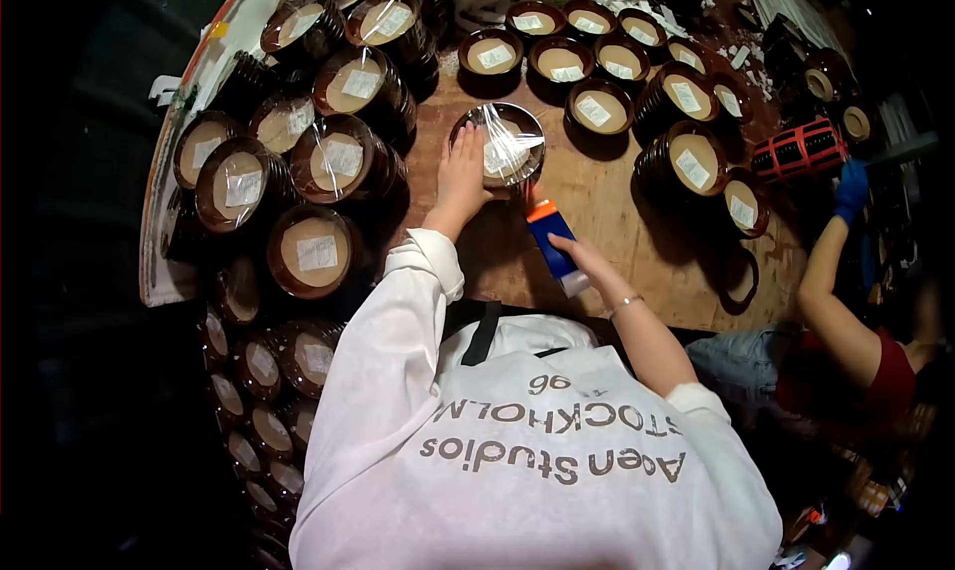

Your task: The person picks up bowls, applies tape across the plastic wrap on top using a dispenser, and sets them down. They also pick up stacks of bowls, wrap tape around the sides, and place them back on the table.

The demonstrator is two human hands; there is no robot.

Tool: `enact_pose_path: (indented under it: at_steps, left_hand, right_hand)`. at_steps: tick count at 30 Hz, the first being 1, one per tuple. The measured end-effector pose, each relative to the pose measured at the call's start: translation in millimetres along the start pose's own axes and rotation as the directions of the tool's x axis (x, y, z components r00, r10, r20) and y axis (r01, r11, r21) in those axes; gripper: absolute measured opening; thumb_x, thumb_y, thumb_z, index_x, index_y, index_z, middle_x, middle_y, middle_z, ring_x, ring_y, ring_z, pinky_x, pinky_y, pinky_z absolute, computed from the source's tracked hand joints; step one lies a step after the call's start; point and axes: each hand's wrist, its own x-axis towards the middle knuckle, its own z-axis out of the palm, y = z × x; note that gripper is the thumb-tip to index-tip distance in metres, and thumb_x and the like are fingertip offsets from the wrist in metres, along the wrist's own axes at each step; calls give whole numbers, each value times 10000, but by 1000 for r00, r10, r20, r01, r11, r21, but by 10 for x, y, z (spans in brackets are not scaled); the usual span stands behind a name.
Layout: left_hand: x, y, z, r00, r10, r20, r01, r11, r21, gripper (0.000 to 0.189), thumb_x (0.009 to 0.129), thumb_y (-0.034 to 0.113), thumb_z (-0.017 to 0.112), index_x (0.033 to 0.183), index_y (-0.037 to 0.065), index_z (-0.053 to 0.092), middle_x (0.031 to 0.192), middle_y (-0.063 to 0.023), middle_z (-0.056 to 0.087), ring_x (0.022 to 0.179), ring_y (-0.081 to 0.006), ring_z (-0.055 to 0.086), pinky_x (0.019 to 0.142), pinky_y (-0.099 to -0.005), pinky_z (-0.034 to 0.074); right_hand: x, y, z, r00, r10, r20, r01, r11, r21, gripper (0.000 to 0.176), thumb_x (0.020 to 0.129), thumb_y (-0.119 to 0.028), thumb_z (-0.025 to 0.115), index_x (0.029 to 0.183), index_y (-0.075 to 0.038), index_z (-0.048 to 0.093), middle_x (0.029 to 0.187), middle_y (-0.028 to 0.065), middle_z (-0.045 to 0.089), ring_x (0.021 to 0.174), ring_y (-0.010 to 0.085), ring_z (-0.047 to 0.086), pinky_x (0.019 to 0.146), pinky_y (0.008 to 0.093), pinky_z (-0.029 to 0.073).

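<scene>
A brown bowl wrapped in clear film point(525, 140) stands near the middle of the wooden table, with glare on the film and a white label showing beneath it. My left hand point(464, 177) grips this bowl from its left side, fingers laid over the film and thumb along the near edge. Below the bowl's near right edge, my right hand point(585, 260) is closed around a blue box-shaped tool with an orange end point(553, 242). The orange end points up toward the bowl's rim. What kind of tool it is, I cannot tell.
Stacked brown bowls point(336, 160) with white labels crowd the left. More bowls point(599, 106) line the back and right of the wooden table point(587, 197). At right, another person's blue-gloved hand point(852, 190) is beside a bundle in red netting point(799, 152). A dark ring point(738, 280) lies near the front edge.
</scene>
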Motion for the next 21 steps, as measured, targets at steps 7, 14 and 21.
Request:
enact_pose_path:
  at_steps: [7,14,21]
  left_hand:
    - [-151,166,-85,967,237,-97,-232,971,55,880,522,228,756,1240,40,284,1318,-176,249,1224,-330,241,987,-455,225]
    - [-120,363,331,667,475,574,-689,100,718,527,823,271,343,1326,159,232,1394,-33,161,1281,-187,148,1056,-418,65]
    - [-324,390,614,680,307,665,-657,-145,739,535,843,251,315,1322,50,189,1396,-61,130,1287,-215,111,1061,-381,41]
  right_hand:
    - [177,208,195,995,76,-62,-76,997,-3,392,736,-360,606,858,5,533,708,97,574,543,197,563,425,308,439]
    - [353,172,-368,964,-29,-263,35,999,18,464,759,-401,567,918,34,550,840,121,603,733,192,582,645,321,461]
    - [522,10,-232,842,-64,-535,-296,776,-557,567,803,-379,487,1092,77,314,1022,272,519,969,368,518,875,451,342]
